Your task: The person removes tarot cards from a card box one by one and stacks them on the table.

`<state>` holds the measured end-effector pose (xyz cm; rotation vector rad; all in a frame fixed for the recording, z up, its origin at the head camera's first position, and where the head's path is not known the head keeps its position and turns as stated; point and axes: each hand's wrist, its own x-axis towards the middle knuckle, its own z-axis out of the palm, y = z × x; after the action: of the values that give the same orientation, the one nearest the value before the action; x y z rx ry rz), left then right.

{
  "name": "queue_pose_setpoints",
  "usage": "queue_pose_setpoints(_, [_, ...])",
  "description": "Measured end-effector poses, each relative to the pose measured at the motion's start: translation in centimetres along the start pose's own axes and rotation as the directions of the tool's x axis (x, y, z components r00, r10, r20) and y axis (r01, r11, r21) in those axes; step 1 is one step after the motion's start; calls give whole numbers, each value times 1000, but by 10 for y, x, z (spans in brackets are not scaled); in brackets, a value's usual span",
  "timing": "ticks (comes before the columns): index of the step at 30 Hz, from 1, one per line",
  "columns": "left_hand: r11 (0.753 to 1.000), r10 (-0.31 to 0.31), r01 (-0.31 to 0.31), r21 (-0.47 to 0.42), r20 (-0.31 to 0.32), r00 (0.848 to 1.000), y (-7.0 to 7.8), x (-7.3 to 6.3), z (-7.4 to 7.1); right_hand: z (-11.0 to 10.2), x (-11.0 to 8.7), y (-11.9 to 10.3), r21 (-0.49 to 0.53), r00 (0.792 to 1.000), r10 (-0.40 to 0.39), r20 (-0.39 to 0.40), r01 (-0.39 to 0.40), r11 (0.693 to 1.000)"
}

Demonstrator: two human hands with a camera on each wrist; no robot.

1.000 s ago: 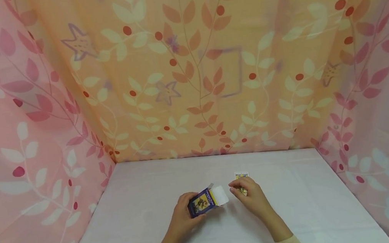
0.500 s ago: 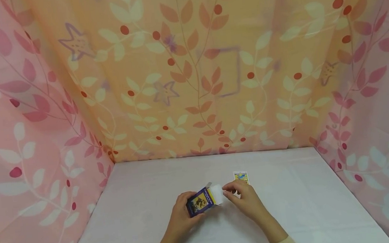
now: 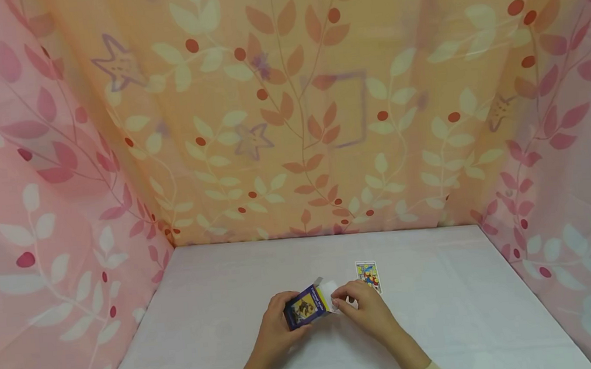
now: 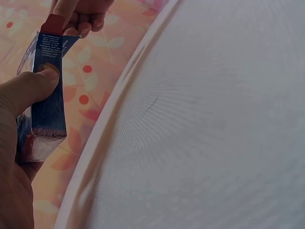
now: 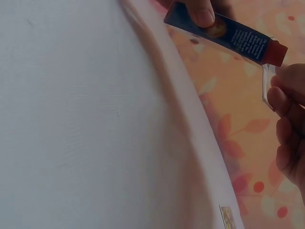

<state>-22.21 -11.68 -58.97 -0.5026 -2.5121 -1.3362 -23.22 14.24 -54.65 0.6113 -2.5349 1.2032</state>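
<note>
In the head view a purple-blue card box [image 3: 305, 308] with a yellow picture on its front is tilted to the right, its white top flap standing out. My left hand [image 3: 279, 329] grips it by the sides, the thumb pressed on a narrow blue side in the left wrist view. My right hand [image 3: 364, 310] is at the open end, thumb and forefinger tips close together on the white flap [image 5: 268, 88]. A red side tab [image 5: 275, 53] sticks out beside those fingers. What lies inside the box is hidden. A colourful picture card [image 3: 368, 276] lies behind my right hand.
A white-covered table [image 3: 220, 285] lies under the hands. Behind it hangs an orange curtain [image 3: 231, 172] with leaves; pink curtains [image 3: 66, 216] close off both sides.
My right hand has moved left from beside the card to the box's open flap, uncovering more of the card. My left hand and the box have stayed nearly in place.
</note>
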Motion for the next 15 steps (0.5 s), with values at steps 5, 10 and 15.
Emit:
queue_pose_setpoints(5, [1000, 0, 0, -17, 11, 1000, 0, -1, -1, 3, -2, 0, 15, 1000, 28, 9, -28, 999])
queue_pose_setpoints(10, [1000, 5, -5, -19, 11, 1000, 1, -2, -2, 6, -2, 1, 20, 999, 29, 22, -29, 999])
queue_pose_setpoints(15, [1000, -6, 7, -15, 19, 1000, 2, -3, -3, 7, -2, 0, 14, 999, 15, 28, -16, 1000])
